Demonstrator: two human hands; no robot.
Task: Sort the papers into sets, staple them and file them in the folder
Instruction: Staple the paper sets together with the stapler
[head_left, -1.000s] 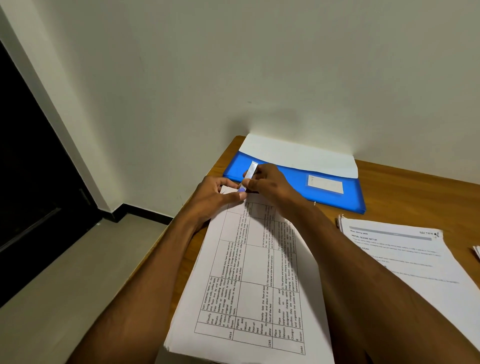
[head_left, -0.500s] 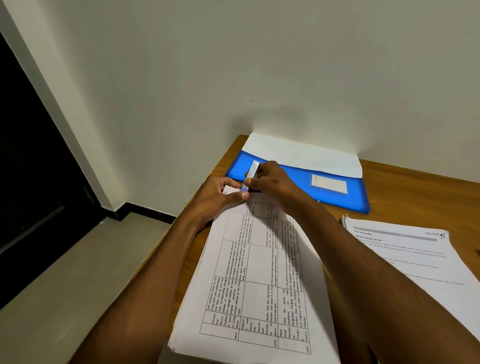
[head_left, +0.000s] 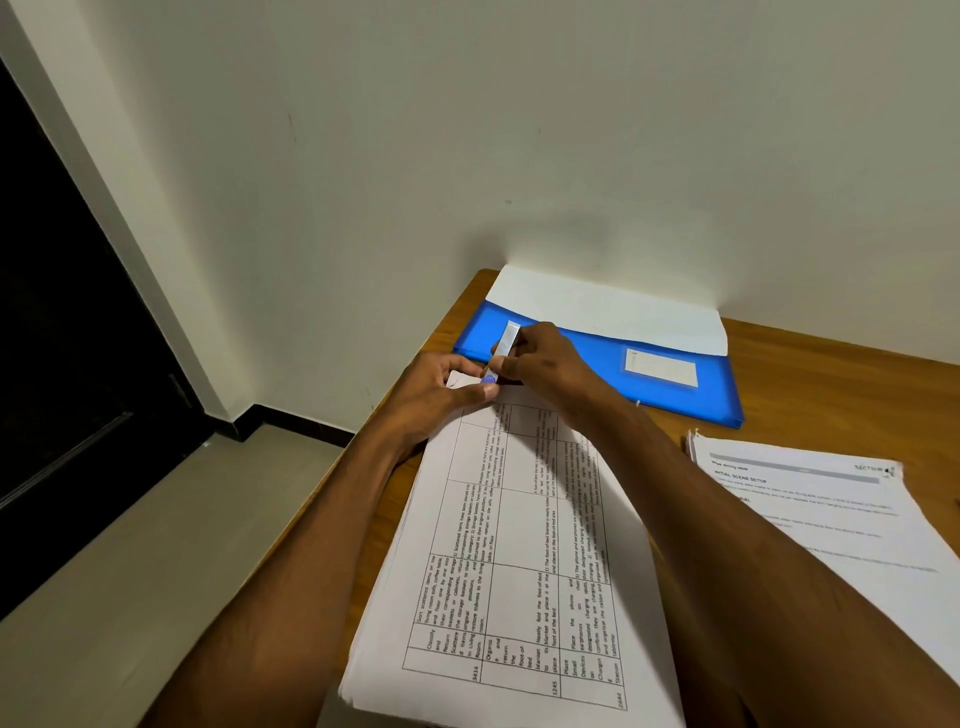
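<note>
Comparing with a second ago, little differs: both hands keep the same hold at the far corner of the stack (head_left: 519, 561), and the view has only drifted slightly, so the folder (head_left: 597, 374) and the second pile (head_left: 831, 514) sit a touch further right; the stapler (head_left: 501, 353) remains tilted at the same angle; the right hand (head_left: 545, 366) has its grip curled round the stapler, fingers wrapped over the top and thumb at the side, with the stapler's lower, blue-tipped end down on the stack's corner; the left hand (head_left: 441, 395) pinches that same corner, thumb pressed on top just beside the stapler's tip and fingers curled at the paper's edge; the stack lies on the bench (head_left: 831, 395) running from the near edge up to the hands, printed table uppermost; the folder, blue with a white flap open against the wall, lies just beyond the hands, partly hidden behind them; the second pile rests on the bench to the right of the right forearm, apart from the stack.
</note>
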